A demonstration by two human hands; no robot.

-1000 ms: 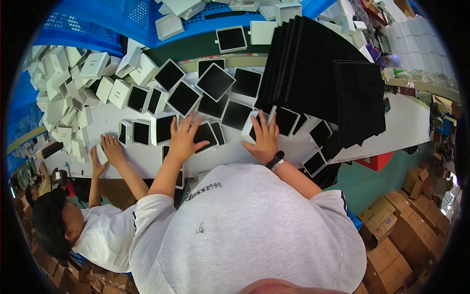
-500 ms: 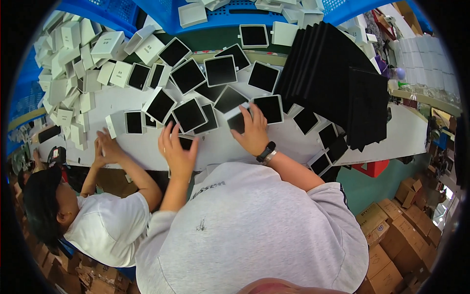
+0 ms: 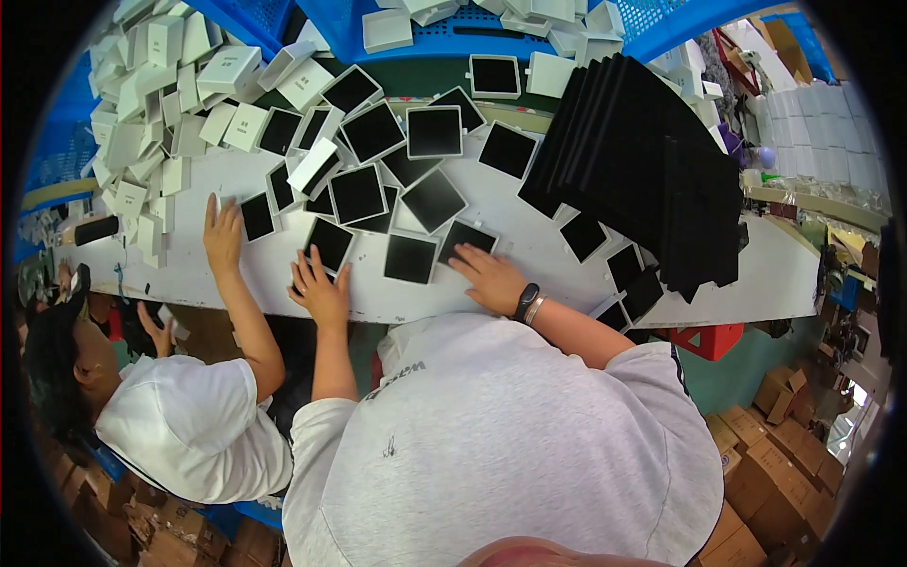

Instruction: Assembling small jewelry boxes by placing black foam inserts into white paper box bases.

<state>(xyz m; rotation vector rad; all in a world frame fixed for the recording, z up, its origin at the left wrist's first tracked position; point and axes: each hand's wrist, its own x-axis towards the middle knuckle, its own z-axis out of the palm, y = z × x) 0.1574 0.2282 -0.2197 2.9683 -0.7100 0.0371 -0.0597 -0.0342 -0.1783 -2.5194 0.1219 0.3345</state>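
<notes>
My left hand (image 3: 321, 291) lies low on the table, fingers spread, its fingertips at the lower edge of a white box with a black inside (image 3: 329, 245). With fingers stretched out, my right hand (image 3: 490, 279) touches the lower edge of another black-lined white box (image 3: 470, 240). Between my hands sits a similar square box (image 3: 410, 258). Several more such boxes (image 3: 435, 130) lie loosely spread and partly overlapping beyond my hands. Neither hand is closed on anything.
A co-worker's hand (image 3: 223, 233) reaches next to a black-lined box (image 3: 256, 216) on my left. White boxes are heaped (image 3: 142, 104) at the far left. Stacked black foam sheets (image 3: 624, 161) stand on the right. Blue crates (image 3: 331, 28) line the back; cartons (image 3: 784, 463) fill the floor at right.
My left hand has moved left and down. My right hand has come lower, and the boxes near it are rearranged. The co-worker's hand has reached farther forward, and a white-sided box now tilts among the others.
</notes>
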